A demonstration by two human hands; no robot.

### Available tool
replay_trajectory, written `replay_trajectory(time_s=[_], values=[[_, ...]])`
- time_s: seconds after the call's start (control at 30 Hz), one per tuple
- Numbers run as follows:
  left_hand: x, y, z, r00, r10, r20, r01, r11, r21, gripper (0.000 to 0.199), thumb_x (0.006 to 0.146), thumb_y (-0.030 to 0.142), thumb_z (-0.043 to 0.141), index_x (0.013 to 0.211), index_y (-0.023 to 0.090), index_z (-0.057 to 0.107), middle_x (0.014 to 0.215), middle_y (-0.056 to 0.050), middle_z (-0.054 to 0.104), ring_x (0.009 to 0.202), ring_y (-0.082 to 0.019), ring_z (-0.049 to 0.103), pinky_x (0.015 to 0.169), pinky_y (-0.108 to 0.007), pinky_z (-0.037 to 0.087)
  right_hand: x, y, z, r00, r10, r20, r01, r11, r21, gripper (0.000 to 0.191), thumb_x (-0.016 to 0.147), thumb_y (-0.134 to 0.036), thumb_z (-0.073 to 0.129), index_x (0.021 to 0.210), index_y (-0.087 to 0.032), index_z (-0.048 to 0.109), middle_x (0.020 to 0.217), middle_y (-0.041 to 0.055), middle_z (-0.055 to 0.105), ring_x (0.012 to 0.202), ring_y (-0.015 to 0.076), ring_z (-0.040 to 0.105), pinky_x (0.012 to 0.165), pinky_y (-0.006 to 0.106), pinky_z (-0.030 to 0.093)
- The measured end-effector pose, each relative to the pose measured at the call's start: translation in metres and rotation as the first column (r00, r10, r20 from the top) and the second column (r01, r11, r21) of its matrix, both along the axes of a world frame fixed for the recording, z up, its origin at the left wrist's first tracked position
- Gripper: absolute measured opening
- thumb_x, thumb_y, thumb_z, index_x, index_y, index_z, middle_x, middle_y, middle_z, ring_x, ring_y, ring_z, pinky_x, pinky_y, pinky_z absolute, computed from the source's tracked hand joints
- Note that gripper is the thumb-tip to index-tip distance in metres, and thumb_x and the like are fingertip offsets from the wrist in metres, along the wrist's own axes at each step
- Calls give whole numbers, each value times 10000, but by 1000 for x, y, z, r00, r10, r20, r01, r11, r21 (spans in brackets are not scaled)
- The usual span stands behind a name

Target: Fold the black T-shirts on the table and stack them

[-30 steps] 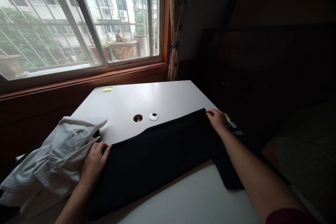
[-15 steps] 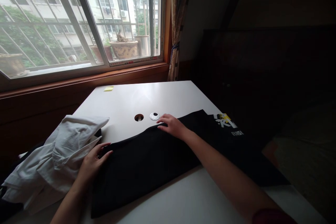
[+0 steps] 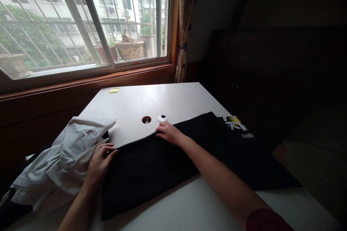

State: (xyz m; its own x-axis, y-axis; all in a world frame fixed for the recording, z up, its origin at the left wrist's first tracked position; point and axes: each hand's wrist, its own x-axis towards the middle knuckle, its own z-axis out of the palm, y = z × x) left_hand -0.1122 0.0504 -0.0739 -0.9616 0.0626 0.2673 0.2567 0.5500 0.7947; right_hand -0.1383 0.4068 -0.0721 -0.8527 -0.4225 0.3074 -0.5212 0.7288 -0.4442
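Note:
A black garment [image 3: 151, 166] lies folded lengthwise across the white table [image 3: 173, 99], with a white and yellow print near its right end. My left hand [image 3: 101, 157] pinches its far left corner between thumb and fingers. Farther right, my right hand [image 3: 168, 132] is closed on the garment's far edge, just below a round silver cover. Against my left hand rests a crumpled pale grey cloth [image 3: 59, 162], heaped at the table's left side on some dark cloth.
A round hole [image 3: 146, 120] and the silver cover [image 3: 162, 118] are in the middle of the table. A yellow sticky note [image 3: 114, 90] lies at the far left corner. Behind stand a barred window and a tied curtain [image 3: 184, 25].
My right hand has moved a little left along the far edge and its fingers have closed on the fabric. My left hand's thumb and fingers have come together at the corner. The view has shifted slightly.

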Motion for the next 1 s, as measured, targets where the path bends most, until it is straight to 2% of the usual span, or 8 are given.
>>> replay_trajectory(time_s=[0.07,0.2,0.37,0.53,0.63,0.77,0.87,1.0], values=[[0,1,-2,997,-28,70,25,999,46,462,772,677,656,876,227,650,1065,-87,707,1038,-311,660,864,-415,556,0,3,2,1000,-13,5,13,1000,-16,74,901,-223,737,972,-202,746,993,55,644,981,203,595,874,323,498],[1,3,-6,977,12,214,-31,996,86,557,746,708,662,1006,223,580,791,-32,687,717,-262,665,640,-370,546,-2,6,7,999,-36,15,37,999,-40,39,900,-230,740,928,-204,736,999,44,640,942,178,599,838,294,493],[-4,7,-9,970,-13,243,-29,985,171,737,708,636,719,1273,203,531,998,-82,693,959,-299,692,758,-383,563,-7,4,3,991,-136,20,137,990,-47,91,877,-252,764,935,-208,710,991,40,652,929,190,599,813,313,484],[-6,9,-10,986,128,109,-120,990,-73,692,731,642,651,1259,197,600,958,-65,665,869,-283,671,800,-417,541,-9,5,-12,968,-252,-1,252,967,-41,268,883,-223,747,1140,-243,675,1009,33,669,969,211,596,898,373,472],[-5,9,-9,985,166,51,-158,978,-133,616,772,625,596,1215,198,631,907,-57,667,863,-286,670,827,-419,533,-9,9,-19,957,-291,-19,290,956,-39,304,905,-224,722,1200,-259,656,1018,31,673,1002,215,597,933,383,470],[-7,9,-11,989,146,38,-136,972,-193,510,825,570,549,1165,201,641,879,-63,693,835,-286,676,806,-404,532,-8,13,-24,945,-323,-47,322,946,-20,297,919,-242,707,1211,-269,662,1071,47,665,1035,225,593,958,396,475],[-9,9,-15,994,103,-48,-112,958,-262,414,875,516,507,1122,212,642,871,-68,698,830,-285,674,808,-400,529,-7,13,-25,939,-337,-76,338,941,3,267,920,-248,705,1185,-273,682,1138,65,645,1080,244,579,973,415,478],[-5,6,-17,982,28,-186,-104,904,-414,378,947,439,416,1140,205,643,1007,-111,672,899,-294,674,836,-408,533,-1,20,-22,933,-339,-117,345,938,26,274,917,-221,691,1186,-272,688,1138,67,632,1079,244,577,981,412,485]])
